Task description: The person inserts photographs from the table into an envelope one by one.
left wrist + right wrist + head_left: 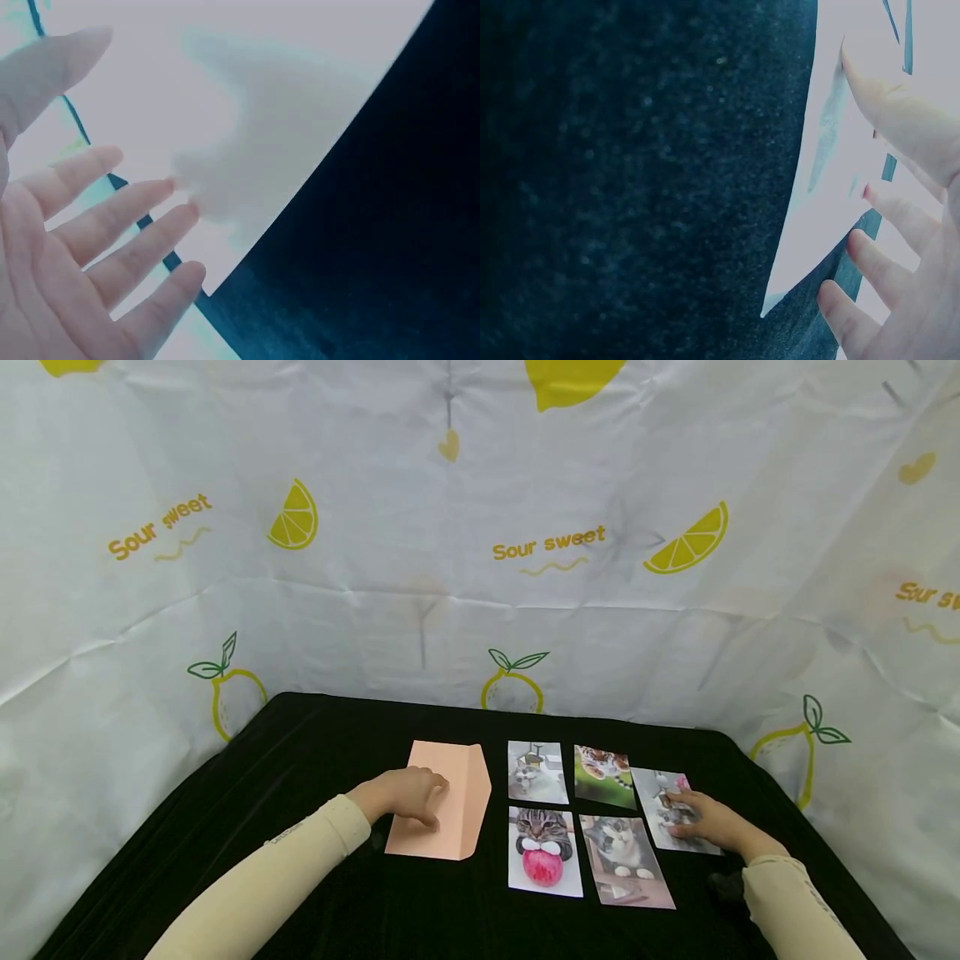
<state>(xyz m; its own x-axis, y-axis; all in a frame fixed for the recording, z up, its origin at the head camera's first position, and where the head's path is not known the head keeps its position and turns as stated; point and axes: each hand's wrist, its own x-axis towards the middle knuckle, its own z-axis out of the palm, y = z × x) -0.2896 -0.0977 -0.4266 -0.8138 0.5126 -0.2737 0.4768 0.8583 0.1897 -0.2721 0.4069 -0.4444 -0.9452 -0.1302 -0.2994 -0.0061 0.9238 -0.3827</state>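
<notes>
My left hand [408, 795] is over a peach-coloured envelope [427, 760] whose flap opens to the right. In the left wrist view the fingers [124, 217] spread fairly straight, holding nothing; whether they touch the paper I cannot tell. At the right, my right hand [716, 821] rests on a photo card [663, 810] with a grey-and-white cat and a pink patch. Thumb and fingers are spread at the card [810, 202] in the right wrist view. That card lies tilted, its upper left corner against a tiger card [603, 777].
Left of the tiger card is another cat card [536, 772]. Below lie a card of a tabby with a pink ball [543, 852] and a grey-and-white cat card [626, 860]. A black cloth [337, 893] covers the table; a white lemon-print curtain [375, 560] hangs behind.
</notes>
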